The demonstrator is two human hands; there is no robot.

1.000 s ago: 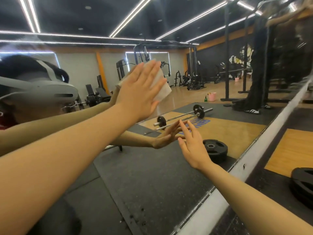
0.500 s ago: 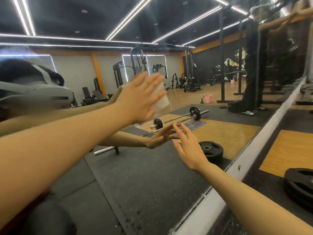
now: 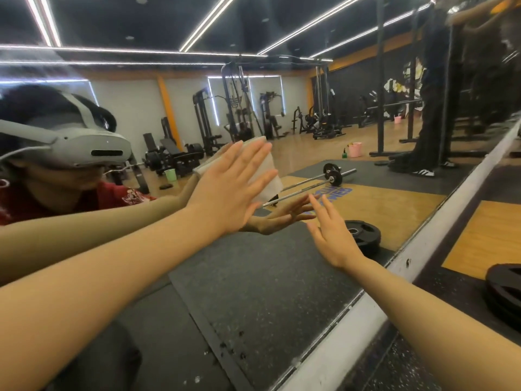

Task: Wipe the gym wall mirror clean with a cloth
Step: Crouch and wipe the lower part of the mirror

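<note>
The wall mirror (image 3: 253, 292) fills the left and middle of the view and reflects the gym and the person wearing a headset. My left hand (image 3: 231, 187) lies flat, fingers spread, pressing a white cloth (image 3: 267, 179) against the glass at about chest height. The cloth's lower right corner sticks out past my fingers. Lower and to the right, my right hand (image 3: 332, 235) is flat and holds nothing, its fingertips touching the glass and meeting their reflection.
A white strip (image 3: 352, 325) runs along the mirror's bottom edge. Black weight plates (image 3: 504, 289) lie on the real floor at the right, on dark rubber matting beside a wooden panel (image 3: 485, 238). A second person is reflected at the far upper right.
My left hand has slid the cloth downward on the glass. My right hand has stayed against the mirror in nearly the same spot.
</note>
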